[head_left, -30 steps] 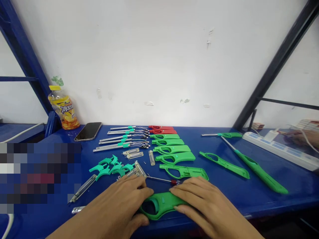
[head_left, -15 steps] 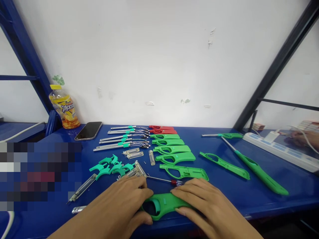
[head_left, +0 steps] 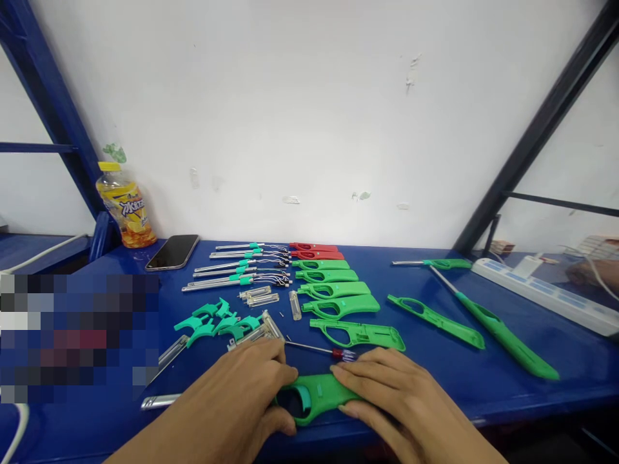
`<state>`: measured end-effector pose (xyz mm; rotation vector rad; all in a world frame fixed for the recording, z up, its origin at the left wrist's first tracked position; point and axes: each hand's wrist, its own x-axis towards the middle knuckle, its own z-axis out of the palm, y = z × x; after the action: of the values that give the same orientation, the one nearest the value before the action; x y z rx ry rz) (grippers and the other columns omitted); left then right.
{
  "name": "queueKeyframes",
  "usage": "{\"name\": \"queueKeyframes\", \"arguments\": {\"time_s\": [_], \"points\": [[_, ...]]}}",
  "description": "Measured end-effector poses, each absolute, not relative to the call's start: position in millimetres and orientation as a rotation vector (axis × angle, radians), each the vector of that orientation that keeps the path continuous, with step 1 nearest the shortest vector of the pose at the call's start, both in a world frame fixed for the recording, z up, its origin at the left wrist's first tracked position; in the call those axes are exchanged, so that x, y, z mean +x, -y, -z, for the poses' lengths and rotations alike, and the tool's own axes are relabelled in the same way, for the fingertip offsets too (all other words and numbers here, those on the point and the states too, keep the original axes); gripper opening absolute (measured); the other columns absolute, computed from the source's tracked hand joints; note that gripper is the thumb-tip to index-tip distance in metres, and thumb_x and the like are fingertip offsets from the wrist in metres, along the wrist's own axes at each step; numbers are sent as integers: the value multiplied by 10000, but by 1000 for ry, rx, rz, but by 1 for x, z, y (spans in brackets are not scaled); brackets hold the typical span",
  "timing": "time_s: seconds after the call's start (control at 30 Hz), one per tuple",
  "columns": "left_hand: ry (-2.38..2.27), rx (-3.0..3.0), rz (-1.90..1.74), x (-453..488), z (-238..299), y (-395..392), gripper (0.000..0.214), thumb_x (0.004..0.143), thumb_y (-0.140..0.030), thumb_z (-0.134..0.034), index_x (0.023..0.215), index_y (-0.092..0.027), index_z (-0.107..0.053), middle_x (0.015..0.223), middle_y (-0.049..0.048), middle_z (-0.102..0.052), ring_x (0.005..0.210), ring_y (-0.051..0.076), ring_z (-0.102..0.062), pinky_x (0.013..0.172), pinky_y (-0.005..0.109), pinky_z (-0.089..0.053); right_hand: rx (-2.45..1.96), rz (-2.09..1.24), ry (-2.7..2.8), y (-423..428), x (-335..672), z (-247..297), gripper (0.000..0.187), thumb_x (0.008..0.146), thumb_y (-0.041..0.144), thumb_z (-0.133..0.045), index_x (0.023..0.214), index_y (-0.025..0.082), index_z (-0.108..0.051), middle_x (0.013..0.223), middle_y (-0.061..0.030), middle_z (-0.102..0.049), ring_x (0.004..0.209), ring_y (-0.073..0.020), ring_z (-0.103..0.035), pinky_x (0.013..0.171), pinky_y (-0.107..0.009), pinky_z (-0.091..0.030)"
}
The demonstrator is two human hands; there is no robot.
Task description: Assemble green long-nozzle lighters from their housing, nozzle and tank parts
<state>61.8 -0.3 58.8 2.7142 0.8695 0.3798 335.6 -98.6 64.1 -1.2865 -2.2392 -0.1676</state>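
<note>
Both my hands press on a green lighter handle (head_left: 316,396) lying at the near edge of the blue table (head_left: 483,374). My left hand (head_left: 242,396) covers its left end, fingers curled over it and thumb under its trigger loop. On its right end my right hand (head_left: 387,393) lies with fingers laid over the shell. A small red-handled screwdriver (head_left: 322,351) rests just beyond my fingertips. A metal tube (head_left: 159,401) pokes out from under my left wrist.
Rows of green and red handle shells (head_left: 333,290), metal tubes with wires (head_left: 236,267), teal triggers (head_left: 213,319) and clear tanks (head_left: 261,298) fill the middle. Assembled green lighters (head_left: 498,332) lie right. A phone (head_left: 173,252), drink bottle (head_left: 124,209) and power strip (head_left: 546,296) stand behind.
My hands stay on the green handle; the view has drifted slightly. The handle sits a little more under my left thumb.
</note>
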Motion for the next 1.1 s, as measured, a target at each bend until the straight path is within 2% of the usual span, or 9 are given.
{"name": "queueKeyframes", "arguments": {"time_s": [0.13,0.3,0.4,0.57,0.7,0.8,0.9,1.1], "points": [[-814,2634,-269,63,-60,-6,262,906,-252,-799,1160,-315,-793,1131,22,-733,1009,236,-720,882,318,-519,-1347,96,2328,99,336,-64,294,1121,341,-586,1335,237,-759,1258,7,-840,1033,-234,-785,915,-352,-626],[-1023,2649,-215,78,-84,7,252,861,-180,-808,1097,-265,-828,1100,60,-747,1064,287,-721,933,373,-530,-1402,46,2333,99,331,-67,212,1083,298,-657,1255,241,-769,1211,-2,-846,1024,-258,-779,909,-379,-603],[-1057,2689,-159,85,-93,13,223,844,-154,-813,1044,-249,-840,1061,63,-754,1039,286,-731,917,366,-544,-1421,36,2343,99,329,-70,177,1060,261,-694,1222,247,-764,1174,0,-847,1005,-258,-778,913,-382,-591],[-1062,2750,-128,87,-91,9,102,875,-177,-770,914,-249,-831,965,45,-748,916,245,-733,799,313,-533,-1458,-4,2381,97,327,-74,194,1058,245,-695,1241,236,-761,1157,-18,-836,991,-255,-770,928,-390,-585],[-1016,2776,-168,85,-88,6,116,903,-195,-727,864,-260,-815,923,30,-739,884,230,-729,774,301,-530,-1482,8,2383,98,325,-70,254,1054,260,-703,1298,216,-754,1102,-38,-833,1003,-273,-767,930,-411,-600],[-1012,2772,-208,83,-86,8,90,883,-219,-757,927,-253,-828,979,55,-748,938,258,-735,810,323,-555,-1475,36,2368,100,326,-64,277,1034,260,-730,1305,212,-755,1089,-41,-836,996,-280,-769,905,-418,-619],[-1025,2720,-215,81,-86,10,190,862,-189,-787,1038,-245,-833,1067,74,-748,1013,277,-735,889,355,-570,-1475,63,2321,101,329,-58,310,1027,260,-738,1334,223,-746,1154,-41,-839,1020,-278,-770,901,-409,-632],[-1066,2710,7,89,-103,20,304,900,-110,-769,1174,-227,-828,1200,111,-762,1155,362,-730,1006,496,-576,-1459,75,2288,102,330,-52,289,1052,263,-693,1339,257,-728,1203,-23,-833,1067,-281,-769,929,-413,-648]]}}
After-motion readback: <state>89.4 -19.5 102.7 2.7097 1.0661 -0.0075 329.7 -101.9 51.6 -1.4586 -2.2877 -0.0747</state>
